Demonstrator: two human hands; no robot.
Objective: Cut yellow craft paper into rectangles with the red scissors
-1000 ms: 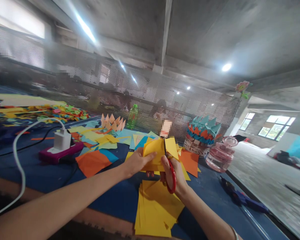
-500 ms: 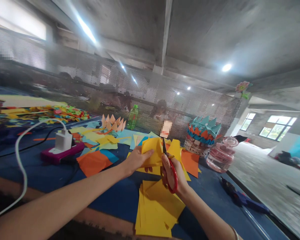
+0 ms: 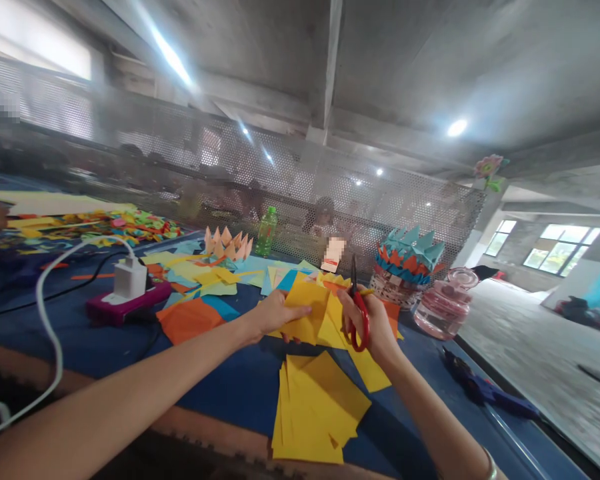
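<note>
My left hand (image 3: 274, 313) pinches a yellow sheet of paper (image 3: 303, 310) between thumb and fingers, above the table. In my right hand (image 3: 377, 323) is a pair of scissors (image 3: 361, 327) with red handles, its dark blades pointing up, apart from the sheet and to its right. More yellow paper lies under and beside both hands, partly hidden by them. Closer to me, a loose stack of yellow paper squares (image 3: 313, 413) rests on the blue tabletop (image 3: 225, 393).
A purple power strip (image 3: 105, 308) with a white charger stands left; a white cable loops over the edge. Orange paper (image 3: 190, 323), a green bottle (image 3: 267, 233), folded-paper crowns (image 3: 227, 245), a pink jar (image 3: 443, 307) and a blue glue gun (image 3: 485, 390) surround the work area.
The scissors have moved right, away from the yellow sheet they were against. The sheet in my left hand has tilted, and a yellow piece now shows lower down beneath my right hand.
</note>
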